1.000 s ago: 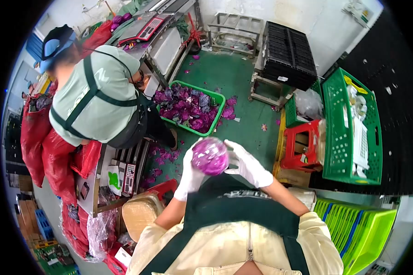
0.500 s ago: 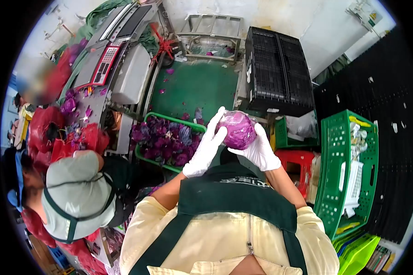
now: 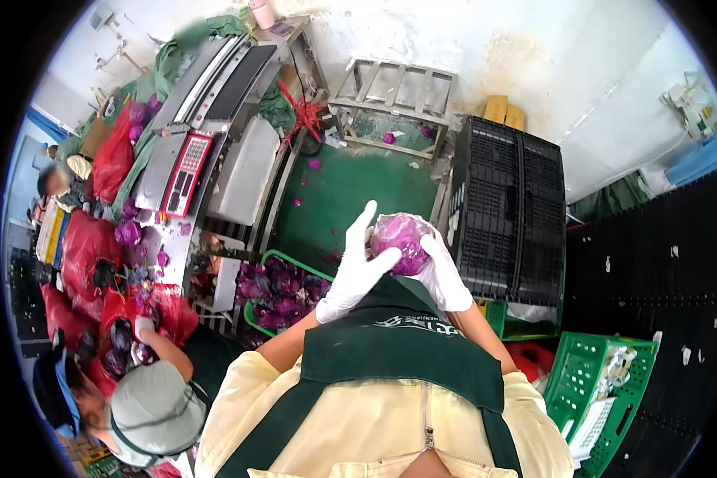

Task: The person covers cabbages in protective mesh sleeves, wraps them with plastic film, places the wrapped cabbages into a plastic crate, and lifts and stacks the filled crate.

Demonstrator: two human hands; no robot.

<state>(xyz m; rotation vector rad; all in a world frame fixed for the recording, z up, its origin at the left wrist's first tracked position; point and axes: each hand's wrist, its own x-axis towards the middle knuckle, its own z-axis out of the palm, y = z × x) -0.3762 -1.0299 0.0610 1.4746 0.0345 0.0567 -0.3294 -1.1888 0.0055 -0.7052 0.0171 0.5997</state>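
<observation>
A round red cabbage (image 3: 402, 241) with clear plastic film over it is held in front of my apron, between my two white-gloved hands. My left hand (image 3: 350, 275) is at its left side, the thumb lying across the cabbage's front and one finger stretched upward, apart from it. Around the right side and underneath wraps my right hand (image 3: 444, 275), its fingers partly hidden. Below and left of the cabbage, a green crate (image 3: 252, 317) holds loose purple cabbage leaves.
At left stands a wrapping machine with a red keypad (image 3: 187, 175). A co-worker in a grey cap (image 3: 155, 406) reaches into red bags of cabbages. A metal frame stand (image 3: 390, 99) is at the wall. Black folded crates (image 3: 510, 211) and a green crate (image 3: 562, 374) are at right.
My view has shifted, so the surroundings sit differently. One left finger now points up away from the cabbage, and the right hand sits more beneath it. The co-worker's hand now shows at the red bag.
</observation>
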